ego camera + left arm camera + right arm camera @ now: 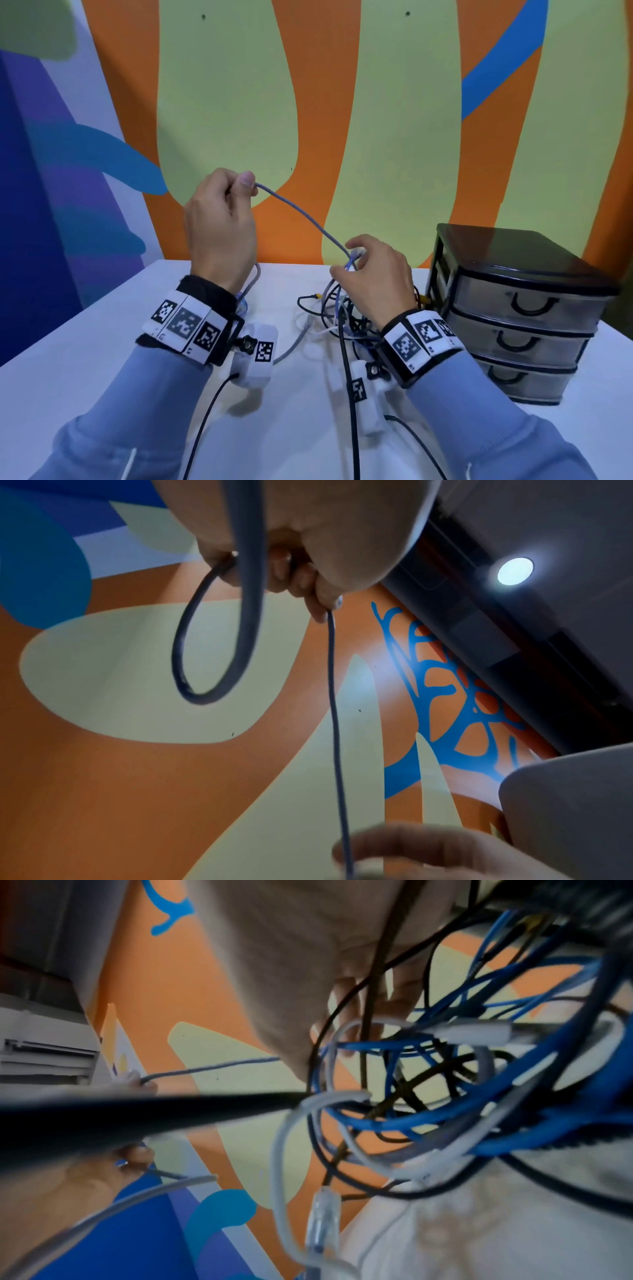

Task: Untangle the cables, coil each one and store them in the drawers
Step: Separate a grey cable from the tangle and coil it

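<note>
A grey cable (301, 219) was held taut in the air between both hands, above the tangle (342, 315) of blue, black and white cables lying on the white table (85, 342). One part of it was pinched between thumb and curled fingers of the left hand (219, 222), which was raised high, presumably so that the strand could be drawn clear of the knot; in the left wrist view a loop of the same cable was seen hanging from that fist. The lower part was pinched at the fingertips of the right hand (373, 274), held just over the tangle, seemingly to steady the mass while the strand was eased out. The rest of the cable was lost among the other leads and its far end could not be told. A black 3-drawer unit (520, 308) was placed at the right of the table, near the tangle, all 3 drawers closed, so storage was judged not yet begun
</note>
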`<action>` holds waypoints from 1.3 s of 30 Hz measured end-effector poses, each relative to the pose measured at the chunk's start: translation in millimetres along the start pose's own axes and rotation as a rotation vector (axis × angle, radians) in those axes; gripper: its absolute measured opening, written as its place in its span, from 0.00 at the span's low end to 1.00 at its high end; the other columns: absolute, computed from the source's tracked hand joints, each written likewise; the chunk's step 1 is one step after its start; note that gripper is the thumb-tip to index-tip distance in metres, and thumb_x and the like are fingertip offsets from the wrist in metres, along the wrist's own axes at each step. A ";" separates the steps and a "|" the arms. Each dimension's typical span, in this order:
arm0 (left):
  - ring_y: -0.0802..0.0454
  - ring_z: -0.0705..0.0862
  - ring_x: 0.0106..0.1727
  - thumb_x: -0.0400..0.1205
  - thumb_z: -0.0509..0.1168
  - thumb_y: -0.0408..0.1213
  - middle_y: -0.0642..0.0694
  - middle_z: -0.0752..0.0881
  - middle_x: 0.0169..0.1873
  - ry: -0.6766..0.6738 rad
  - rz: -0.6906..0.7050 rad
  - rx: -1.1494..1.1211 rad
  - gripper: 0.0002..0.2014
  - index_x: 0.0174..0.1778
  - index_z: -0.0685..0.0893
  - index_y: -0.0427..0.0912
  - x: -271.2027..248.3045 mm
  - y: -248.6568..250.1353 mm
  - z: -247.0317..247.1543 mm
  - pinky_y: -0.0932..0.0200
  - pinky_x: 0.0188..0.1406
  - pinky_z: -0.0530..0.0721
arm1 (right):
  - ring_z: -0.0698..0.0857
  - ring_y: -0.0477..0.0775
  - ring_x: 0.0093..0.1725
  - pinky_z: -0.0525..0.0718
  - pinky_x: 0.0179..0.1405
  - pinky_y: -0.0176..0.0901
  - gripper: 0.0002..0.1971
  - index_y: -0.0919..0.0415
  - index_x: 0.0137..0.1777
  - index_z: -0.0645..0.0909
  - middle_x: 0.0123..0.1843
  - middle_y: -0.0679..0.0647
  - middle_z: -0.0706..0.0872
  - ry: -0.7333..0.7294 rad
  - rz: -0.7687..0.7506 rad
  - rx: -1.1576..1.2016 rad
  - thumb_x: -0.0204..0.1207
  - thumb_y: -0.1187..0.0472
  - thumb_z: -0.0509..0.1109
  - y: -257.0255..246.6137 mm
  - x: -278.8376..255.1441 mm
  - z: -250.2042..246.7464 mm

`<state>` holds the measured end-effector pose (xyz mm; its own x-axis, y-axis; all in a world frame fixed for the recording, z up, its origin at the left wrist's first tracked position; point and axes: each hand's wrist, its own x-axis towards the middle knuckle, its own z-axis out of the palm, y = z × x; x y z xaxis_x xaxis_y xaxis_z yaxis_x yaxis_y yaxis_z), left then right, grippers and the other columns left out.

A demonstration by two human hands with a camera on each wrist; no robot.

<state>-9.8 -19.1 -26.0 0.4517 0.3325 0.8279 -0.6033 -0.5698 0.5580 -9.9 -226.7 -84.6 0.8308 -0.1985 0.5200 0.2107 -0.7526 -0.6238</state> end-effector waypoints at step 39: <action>0.57 0.81 0.32 0.84 0.72 0.58 0.54 0.85 0.26 -0.771 0.201 0.298 0.12 0.43 0.93 0.56 -25.2 4.5 15.1 0.51 0.32 0.77 | 0.83 0.43 0.41 0.82 0.41 0.45 0.17 0.37 0.58 0.89 0.37 0.38 0.86 -0.066 -0.311 0.041 0.69 0.52 0.81 -4.6 -3.4 -29.0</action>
<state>-13.9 -41.4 -45.2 0.7408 -0.3397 0.5795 -0.5707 -0.7732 0.2764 -28.7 -240.8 -66.6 0.7548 0.0798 0.6511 0.4794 -0.7446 -0.4645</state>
